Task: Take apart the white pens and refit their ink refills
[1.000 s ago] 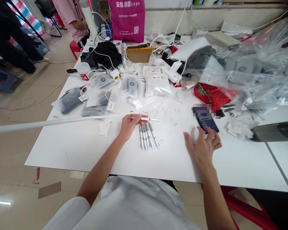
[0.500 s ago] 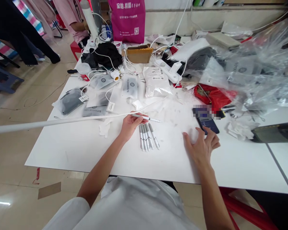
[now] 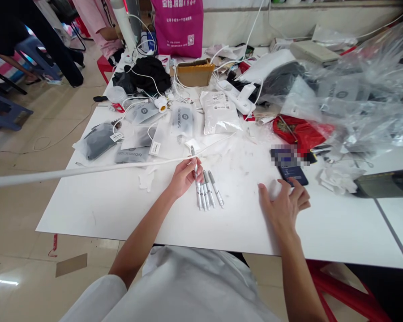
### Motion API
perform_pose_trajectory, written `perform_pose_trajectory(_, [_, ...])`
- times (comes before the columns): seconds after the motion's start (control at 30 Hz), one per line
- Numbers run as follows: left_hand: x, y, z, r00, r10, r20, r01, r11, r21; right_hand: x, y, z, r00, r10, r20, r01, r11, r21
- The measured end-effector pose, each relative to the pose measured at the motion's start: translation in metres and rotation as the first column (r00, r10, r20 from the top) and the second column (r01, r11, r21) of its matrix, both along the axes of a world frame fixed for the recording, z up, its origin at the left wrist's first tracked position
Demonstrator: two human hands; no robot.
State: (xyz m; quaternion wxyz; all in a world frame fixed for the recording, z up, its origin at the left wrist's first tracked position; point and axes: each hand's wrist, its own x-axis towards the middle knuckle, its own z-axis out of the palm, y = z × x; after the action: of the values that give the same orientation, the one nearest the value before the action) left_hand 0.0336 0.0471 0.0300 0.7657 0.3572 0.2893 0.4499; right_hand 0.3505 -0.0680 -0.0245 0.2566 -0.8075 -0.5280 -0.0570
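Fingers (image 3: 190,167) of the left hand (image 3: 183,180) pinch closely around a pen (image 3: 193,151) above the row of pens (image 3: 210,193), probably for a steady hold along the line they lie in. The right hand (image 3: 285,203), loosely spread and holding nothing, has its fingertips at the phone's (image 3: 297,175) near edge. Beyond the pens, a white cord (image 3: 87,171) and bagged packets (image 3: 182,120) crowd the table (image 3: 248,219).

One head-worn view, forward and down from the near side of the white table (image 3: 242,223)
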Motion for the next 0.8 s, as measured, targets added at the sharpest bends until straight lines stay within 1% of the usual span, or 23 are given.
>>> perform_pose_trajectory(0.2, [0.002, 0.000, -0.001, 0.998, -0.046, -0.033, 0.045, 0.999, -0.018, 0.004, 0.006, 0.003, 1.000, 0.015, -0.003, -0.015, 1.000, -0.006])
perform_pose_trajectory(0.43, [-0.001, -0.002, -0.002, 0.991, -0.089, -0.099, 0.090, 0.996, 0.006, 0.022, 0.031, 0.002, 0.993, 0.107, 0.052, -0.105, 0.994, -0.031])
perform_pose_trajectory(0.53, [0.000, -0.001, -0.002, 0.989, -0.082, -0.122, 0.086, 0.996, 0.025, 0.025, 0.037, 0.002, 0.993, 0.102, 0.063, -0.100, 0.994, -0.044])
perform_pose_trajectory(0.63, [0.001, 0.000, -0.003, 0.991, -0.076, -0.110, 0.079, 0.997, 0.026, 0.026, 0.037, 0.001, 0.993, 0.100, 0.059, -0.097, 0.994, -0.052])
perform_pose_trajectory(0.73, [0.001, 0.001, -0.003, 0.992, -0.100, -0.083, 0.101, 0.995, 0.006, 0.025, 0.036, 0.002, 0.994, 0.092, 0.063, -0.092, 0.996, -0.010])
perform_pose_trajectory(0.8, [0.000, 0.000, -0.003, 0.990, -0.112, -0.087, 0.113, 0.993, 0.012, 0.020, 0.037, 0.004, 0.992, 0.113, 0.060, -0.115, 0.993, 0.034])
